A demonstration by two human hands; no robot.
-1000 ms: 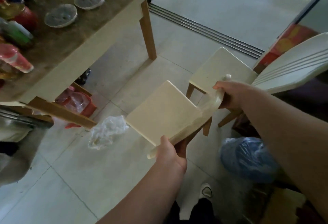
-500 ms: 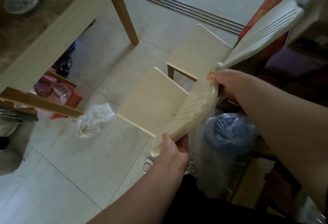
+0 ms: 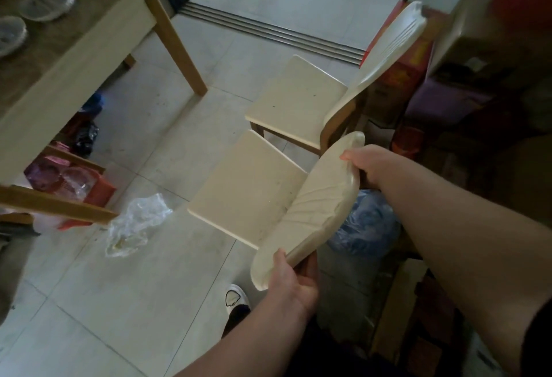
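Both grips are closed on one thing.

Head view: left grip (image 3: 294, 282), thumb over and fingers curled under, clamps the near end of the curved backrest of a cream-painted wooden chair (image 3: 248, 188). Right grip (image 3: 369, 164) wraps the far end of the same backrest. The backrest's top edge is the long axis between them, running near-left to far-right. The square seat juts away from both grips, out to the left. Legs are hidden under the seat, so I cannot tell whether the feet are off the tiled floor (image 3: 149, 137).

Landmark: a second cream wooden chair with ribbed backrest (image 3: 295, 99), standing.
- The held chair is just on the near side of it, seat corner close to its front leg, both seats facing the same way.
- Right grip is the nearer of the two to the landmark, close to the foot of its backrest.
- Left grip is well to the near side.
- Also on the near side: a blue plastic bag (image 3: 367, 227) below the right forearm, and a crumpled clear plastic bag (image 3: 137, 224) on the floor off to the left.
- Left of the landmark: a pale wood-legged surface (image 3: 98, 48) carrying film-covered bowls (image 3: 47, 0).

Judgement: the chair looks to be in the middle of a carry or shift alongside the landmark. Setting it down turns on keeping the seat corner off that front leg, steered mainly from the right grip.
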